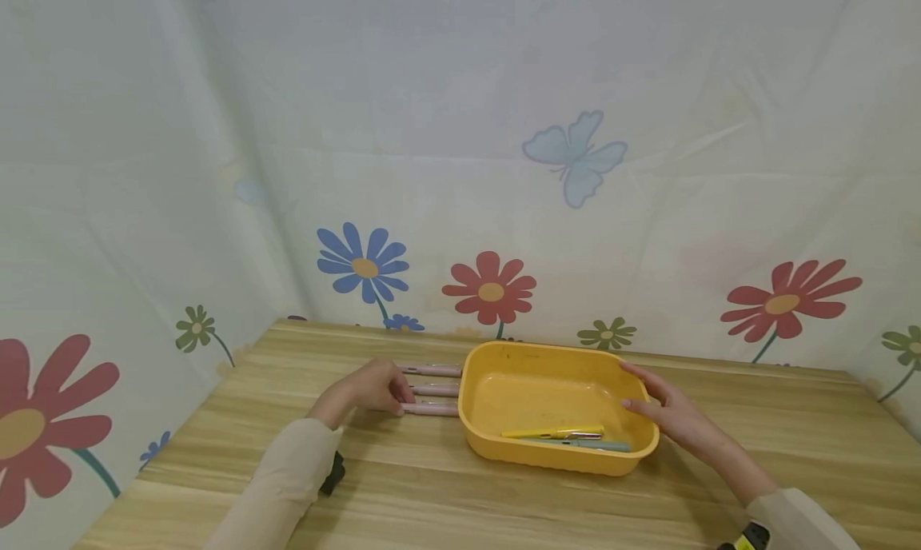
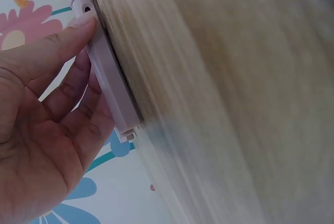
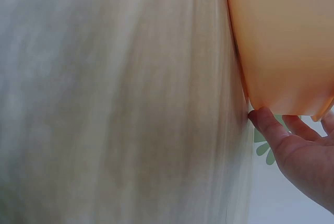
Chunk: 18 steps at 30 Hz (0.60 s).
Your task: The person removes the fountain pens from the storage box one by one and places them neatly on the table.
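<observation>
Three pale pink pens lie side by side on the table, left of a yellow plastic basin. My left hand is at their left ends and hides part of them. It pinches the nearest pink pen; in the left wrist view, the thumb presses the side of a pink pen with the fingers behind it. My right hand holds the basin's right side, fingertips over the rim. In the right wrist view, other fingers of that hand lie against the outer wall near the table.
Inside the basin, a yellow pen and a grey-green pen lie along the near wall. The wooden table ends at a flower-printed cloth backdrop behind and at the left.
</observation>
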{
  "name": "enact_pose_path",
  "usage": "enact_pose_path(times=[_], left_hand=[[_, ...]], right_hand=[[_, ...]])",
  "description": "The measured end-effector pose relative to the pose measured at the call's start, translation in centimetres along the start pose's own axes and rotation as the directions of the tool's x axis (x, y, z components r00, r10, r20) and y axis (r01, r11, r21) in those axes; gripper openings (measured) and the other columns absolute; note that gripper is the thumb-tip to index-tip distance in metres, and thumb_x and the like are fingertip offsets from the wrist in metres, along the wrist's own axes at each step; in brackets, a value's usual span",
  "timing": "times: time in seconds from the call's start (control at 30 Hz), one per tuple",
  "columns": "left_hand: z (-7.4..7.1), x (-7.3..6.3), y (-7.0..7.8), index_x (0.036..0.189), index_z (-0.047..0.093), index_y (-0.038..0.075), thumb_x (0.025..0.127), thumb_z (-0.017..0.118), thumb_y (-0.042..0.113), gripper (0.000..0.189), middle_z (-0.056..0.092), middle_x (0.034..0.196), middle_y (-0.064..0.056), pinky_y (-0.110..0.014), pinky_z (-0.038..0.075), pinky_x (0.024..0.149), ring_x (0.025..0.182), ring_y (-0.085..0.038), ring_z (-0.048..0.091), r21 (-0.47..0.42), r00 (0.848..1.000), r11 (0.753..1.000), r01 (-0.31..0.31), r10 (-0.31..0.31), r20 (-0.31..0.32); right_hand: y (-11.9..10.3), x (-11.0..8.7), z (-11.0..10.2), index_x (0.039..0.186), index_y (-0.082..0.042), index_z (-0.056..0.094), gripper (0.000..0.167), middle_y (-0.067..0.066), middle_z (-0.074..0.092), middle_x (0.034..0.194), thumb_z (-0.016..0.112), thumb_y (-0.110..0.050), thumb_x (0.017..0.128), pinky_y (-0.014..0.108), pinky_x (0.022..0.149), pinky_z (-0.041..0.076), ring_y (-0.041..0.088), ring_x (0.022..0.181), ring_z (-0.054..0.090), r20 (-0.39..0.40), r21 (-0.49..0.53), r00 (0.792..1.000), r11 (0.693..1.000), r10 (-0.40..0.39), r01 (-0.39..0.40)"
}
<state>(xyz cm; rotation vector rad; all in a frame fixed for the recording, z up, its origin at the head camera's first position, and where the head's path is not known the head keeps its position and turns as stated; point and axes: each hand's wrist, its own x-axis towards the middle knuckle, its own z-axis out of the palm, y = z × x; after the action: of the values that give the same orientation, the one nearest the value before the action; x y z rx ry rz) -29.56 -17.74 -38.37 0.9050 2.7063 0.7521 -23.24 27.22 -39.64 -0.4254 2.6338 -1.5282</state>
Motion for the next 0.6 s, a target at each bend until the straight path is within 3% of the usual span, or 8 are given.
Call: enact_pose_path(times=[0.3,0.6], left_hand=[[-0.06,-0.1,-0.37,0.081,0.07,0.003,0.067,0.074,-0.002,0.015,0.066,0.075,-0.001,-0.021,0.048,0.064,0.069,-0.007,0.057,-0.032,1.0,1.0,0.0,0.0,-0.001],[-0.56,-0.75,-0.82,0.086,0.069,0.001,0.07,0.073,0.001,0.017,0.066,0.078,-0.001,-0.023,0.048,0.066,0.071,-0.008,0.057,-0.068,0.999,0.998,-0.006,0.003,-0.046]], right_hand=[[0.01,-0.08,0.05,0.142,-0.004,0.027,0.061,0.027,0.019,0.145,0.055,-0.021,0.09,0.05,0.091,0.042,0.048,0.126,0.025,0.001,0.002,1.0,1.0,0.0,0.0],[0.08,0.02,0.01,0.142,-0.004,0.027,0.06,0.027,0.018,0.145,0.055,-0.02,0.09,0.05,0.091,0.042,0.049,0.126,0.024,0.001,0.01,1.0,1.0,0.014,-0.014]])
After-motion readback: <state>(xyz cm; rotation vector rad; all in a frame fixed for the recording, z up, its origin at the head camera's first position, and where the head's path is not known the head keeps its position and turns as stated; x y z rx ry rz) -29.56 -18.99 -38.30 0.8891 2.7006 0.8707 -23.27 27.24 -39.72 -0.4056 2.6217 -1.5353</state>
